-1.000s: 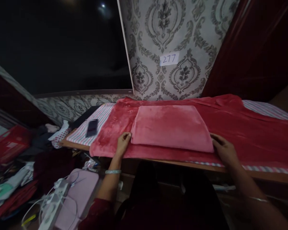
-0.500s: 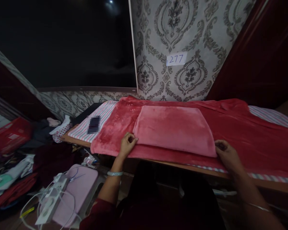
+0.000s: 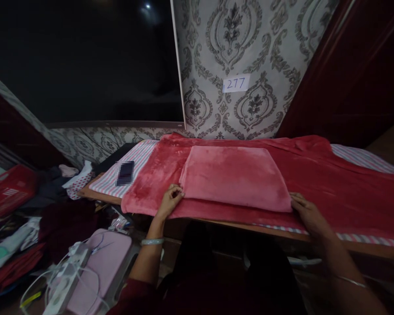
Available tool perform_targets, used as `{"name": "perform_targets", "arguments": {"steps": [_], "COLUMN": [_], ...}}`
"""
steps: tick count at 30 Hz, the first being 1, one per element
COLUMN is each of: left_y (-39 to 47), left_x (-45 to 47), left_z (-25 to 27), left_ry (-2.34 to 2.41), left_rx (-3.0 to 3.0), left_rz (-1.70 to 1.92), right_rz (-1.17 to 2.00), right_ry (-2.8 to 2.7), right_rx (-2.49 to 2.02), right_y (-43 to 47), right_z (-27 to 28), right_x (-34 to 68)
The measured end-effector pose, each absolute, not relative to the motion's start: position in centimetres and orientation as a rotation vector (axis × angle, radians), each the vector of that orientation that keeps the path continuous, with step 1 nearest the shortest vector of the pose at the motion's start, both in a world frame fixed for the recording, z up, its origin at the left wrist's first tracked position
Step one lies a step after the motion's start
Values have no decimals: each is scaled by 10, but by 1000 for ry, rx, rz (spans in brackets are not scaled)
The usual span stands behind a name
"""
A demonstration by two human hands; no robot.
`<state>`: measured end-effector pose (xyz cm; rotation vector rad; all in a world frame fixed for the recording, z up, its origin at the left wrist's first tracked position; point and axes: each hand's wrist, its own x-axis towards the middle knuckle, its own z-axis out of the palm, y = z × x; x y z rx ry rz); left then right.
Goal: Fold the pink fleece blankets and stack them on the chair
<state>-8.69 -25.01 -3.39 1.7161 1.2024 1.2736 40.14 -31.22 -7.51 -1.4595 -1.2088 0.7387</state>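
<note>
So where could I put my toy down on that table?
The red blanket lies bare right of the folded pink blanket, and behind it toward the wall. The striped cloth has room around the phone. The near edge is crowded: left hand, right hand.

The scene is dim, with a soft light falling from above onto the folded pink cloth [image 3: 233,177] and the patterned wall [image 3: 249,52]. The upper left is almost black (one small bright spot glows near the top). Deep shadow fills the foreground below the worktop [image 3: 216,221]. Straight lines bow toward the edges, and the corners look soft and grainy.
</note>
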Motion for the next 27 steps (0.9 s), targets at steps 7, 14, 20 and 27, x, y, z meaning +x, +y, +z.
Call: {"name": "perform_targets", "arguments": {"steps": [7, 14, 20, 27], "left_y": [-242, -233, -236, -239], "left_x": [-87, -87, -89, -87], "left_z": [-34, -34, -33, -30], "left_ry": [1262, 1309, 1340, 1333], "left_rx": [1714, 1772, 1703, 1671], "left_rz": [1250, 1147, 1183, 1211], "right_rz": [864, 868, 939, 796], "right_ry": [-1312, -1278, -1331, -1252], "right_rx": [-1366, -1279, -1253, -1271], "right_y": [-322, -319, -320, -320], "right_z": [-58, -56, -52, -58], "right_x": [399, 399, 403, 398]}}
